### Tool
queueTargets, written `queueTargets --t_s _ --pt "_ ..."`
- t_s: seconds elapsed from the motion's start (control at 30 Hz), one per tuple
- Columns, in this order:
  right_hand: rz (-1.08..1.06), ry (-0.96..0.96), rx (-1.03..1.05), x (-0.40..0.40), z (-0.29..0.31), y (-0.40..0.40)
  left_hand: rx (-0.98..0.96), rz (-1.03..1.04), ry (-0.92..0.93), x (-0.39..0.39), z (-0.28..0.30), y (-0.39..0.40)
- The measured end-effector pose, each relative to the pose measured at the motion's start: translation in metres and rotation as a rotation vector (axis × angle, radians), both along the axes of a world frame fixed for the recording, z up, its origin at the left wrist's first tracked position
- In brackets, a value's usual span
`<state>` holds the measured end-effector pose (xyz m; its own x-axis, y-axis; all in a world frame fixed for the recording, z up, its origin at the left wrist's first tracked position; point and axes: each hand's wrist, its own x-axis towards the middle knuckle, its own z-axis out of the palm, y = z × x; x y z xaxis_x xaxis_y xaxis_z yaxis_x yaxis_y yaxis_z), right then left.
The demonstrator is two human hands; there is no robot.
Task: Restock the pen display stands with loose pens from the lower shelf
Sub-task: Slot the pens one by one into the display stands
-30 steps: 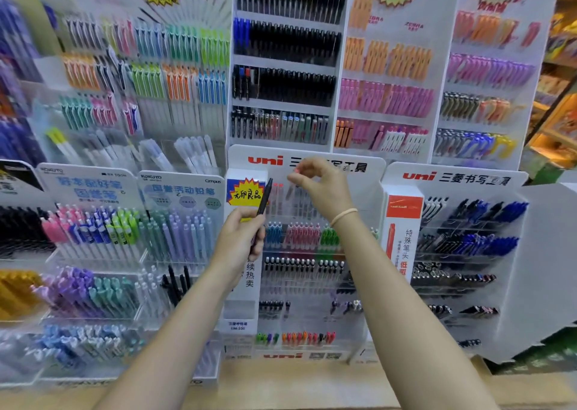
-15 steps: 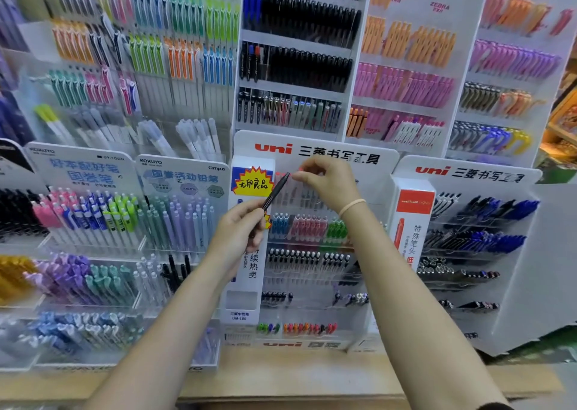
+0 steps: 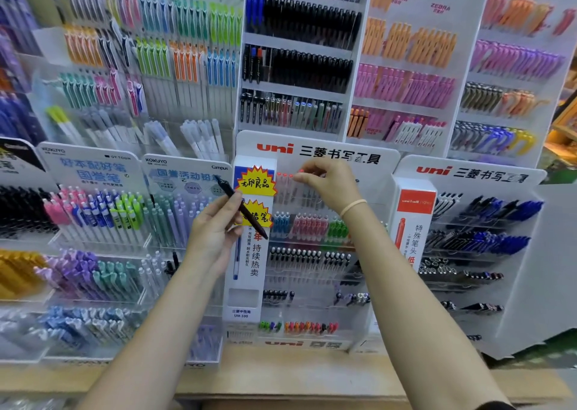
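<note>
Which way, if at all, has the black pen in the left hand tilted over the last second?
Yes. The black pen has tipped leftward: its top now points at the Kokuyo sign, away from the yellow starburst sticker.

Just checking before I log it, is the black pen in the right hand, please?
No, the left hand grips the black pen; the right hand pinches a red-capped pen.

Red "uni" on middle stand header (image 3: 317, 152) and right stand header (image 3: 468, 172); "KOKUYO" and "Campus" on pencil stand header (image 3: 187, 167); "UM-100" on white side panel (image 3: 241, 314); "ZEBRA" on orange-pen board (image 3: 418, 7).
</note>
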<state>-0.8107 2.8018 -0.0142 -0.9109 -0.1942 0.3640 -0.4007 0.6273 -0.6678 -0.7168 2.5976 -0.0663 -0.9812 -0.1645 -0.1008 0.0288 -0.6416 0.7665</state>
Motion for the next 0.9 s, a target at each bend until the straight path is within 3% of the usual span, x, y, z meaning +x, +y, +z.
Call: queueTargets --t_s 0.2,0.33,0.37,0.5,0.6,0.8,0.9 --pt "-0.075 0.018 0.278 0.001 -0.004 0.001 -0.164 -0.154 0.009 0.007 0.003 0.009" --pt "-0.116 0.253 0.054 0.037 -0.001 -0.003 -0.294 -0.246 0.045 0.014 0.006 0.019" --pt "-0.082 0.207 -0.034 0.048 0.001 -0.005 -0.329 -0.263 0.046 0.016 0.007 0.022" --pt "0.142 -0.278 -0.356 0.085 -0.001 -0.006 -0.482 -0.309 0.021 0.027 0.001 0.037" --pt "0.154 -0.351 -0.416 0.097 -0.019 -0.001 -0.502 -0.293 0.001 0.039 -0.008 0.039" --pt "0.116 -0.526 -0.727 0.12 -0.059 -0.018 -0.547 -0.275 -0.06 0.054 -0.028 0.015" --pt "0.089 -0.525 -0.78 0.132 -0.069 -0.044 -0.587 -0.247 -0.05 0.063 -0.04 -0.011"
